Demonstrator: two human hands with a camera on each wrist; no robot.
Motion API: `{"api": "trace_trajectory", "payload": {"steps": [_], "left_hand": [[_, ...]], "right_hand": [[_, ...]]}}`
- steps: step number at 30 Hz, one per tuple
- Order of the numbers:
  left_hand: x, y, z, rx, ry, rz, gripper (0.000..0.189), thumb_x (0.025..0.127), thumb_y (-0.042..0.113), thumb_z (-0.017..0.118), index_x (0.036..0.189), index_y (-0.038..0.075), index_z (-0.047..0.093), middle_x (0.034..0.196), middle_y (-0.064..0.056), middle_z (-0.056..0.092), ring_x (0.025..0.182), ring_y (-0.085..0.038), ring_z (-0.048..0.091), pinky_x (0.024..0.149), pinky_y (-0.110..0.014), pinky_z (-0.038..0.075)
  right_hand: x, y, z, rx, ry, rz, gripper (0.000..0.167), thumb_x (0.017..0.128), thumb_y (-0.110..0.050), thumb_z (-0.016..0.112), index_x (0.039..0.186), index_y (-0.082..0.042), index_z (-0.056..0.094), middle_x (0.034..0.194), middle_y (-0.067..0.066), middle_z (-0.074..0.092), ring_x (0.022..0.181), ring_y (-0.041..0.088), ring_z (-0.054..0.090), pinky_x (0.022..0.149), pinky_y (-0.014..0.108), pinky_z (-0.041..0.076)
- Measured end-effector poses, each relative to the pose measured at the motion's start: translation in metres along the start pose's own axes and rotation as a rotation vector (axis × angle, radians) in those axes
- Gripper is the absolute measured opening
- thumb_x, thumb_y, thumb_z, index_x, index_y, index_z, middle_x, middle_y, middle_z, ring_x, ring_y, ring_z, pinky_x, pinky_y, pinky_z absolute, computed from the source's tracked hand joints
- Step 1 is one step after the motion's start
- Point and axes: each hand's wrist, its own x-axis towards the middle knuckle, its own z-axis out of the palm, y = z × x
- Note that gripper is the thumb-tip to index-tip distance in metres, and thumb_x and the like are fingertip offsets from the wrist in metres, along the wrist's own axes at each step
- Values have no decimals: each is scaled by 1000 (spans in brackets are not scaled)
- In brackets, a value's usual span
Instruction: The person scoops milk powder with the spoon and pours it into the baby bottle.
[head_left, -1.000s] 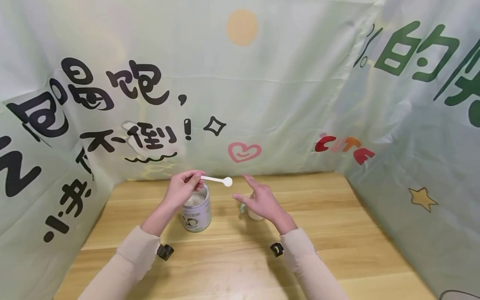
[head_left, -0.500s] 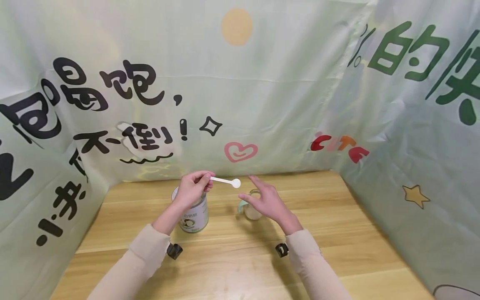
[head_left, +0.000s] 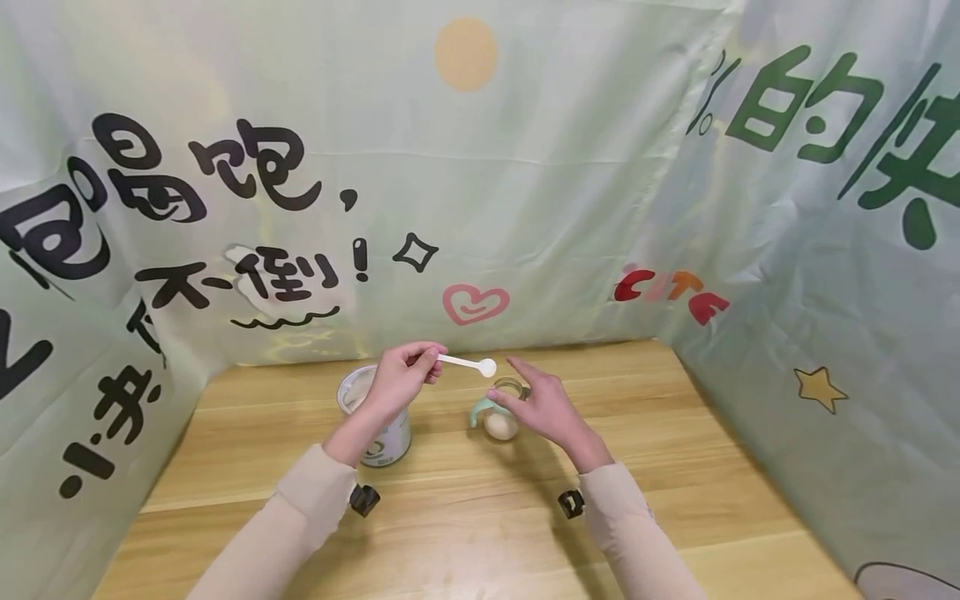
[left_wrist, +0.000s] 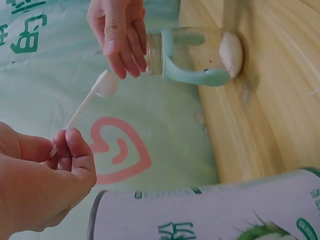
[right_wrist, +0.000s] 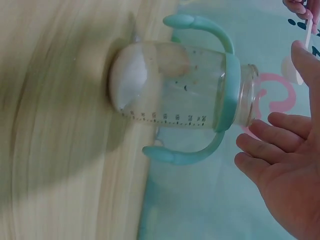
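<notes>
My left hand [head_left: 401, 379] pinches the handle end of a white measuring scoop [head_left: 468, 363] between thumb and fingers. White powder shows at the scoop's bowl [left_wrist: 106, 84] in the left wrist view. A clear baby bottle [right_wrist: 172, 85] with mint-green handles stands upright and uncapped on the table, pale powder at its bottom. Just beside the bottle's neck [right_wrist: 247, 95], my right hand [head_left: 553, 408] is spread, fingers extended and holding nothing. The scoop's bowl is above and left of the bottle's mouth. Behind my left wrist stands a lidless milk powder can [head_left: 390, 442], partly hidden.
The wooden table [head_left: 450, 525] carries the can on the left and the bottle near the middle. A printed cloth backdrop [head_left: 555, 217] encloses the table's back and sides. Black wrist mounts [head_left: 364, 500] hang under both forearms.
My left hand has carried the scoop rightward, away from over the can and toward the bottle. The right hand has drifted slightly right, uncovering more of the bottle. The whole view has shifted a little.
</notes>
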Motion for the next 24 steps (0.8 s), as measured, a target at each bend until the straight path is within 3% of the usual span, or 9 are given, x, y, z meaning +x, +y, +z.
{"api": "trace_trajectory", "payload": {"steps": [11, 24], "left_hand": [[1, 1, 14, 11, 6, 11, 22, 108, 9, 59, 115, -4, 75, 87, -5, 71, 78, -10, 67, 75, -23, 59], [2, -3, 23, 38, -20, 22, 21, 107, 9, 59, 112, -3, 76, 86, -5, 71, 78, -11, 67, 77, -26, 60]], "right_hand": [[-2, 12, 2, 20, 92, -7, 69, 92, -45, 81, 142, 0, 63, 138, 20, 69, 131, 41, 63, 110, 57, 51], [-6, 23, 9, -33, 39, 3, 71, 90, -48, 82, 142, -4, 62, 140, 19, 64, 131, 40, 61, 112, 60, 48]]}}
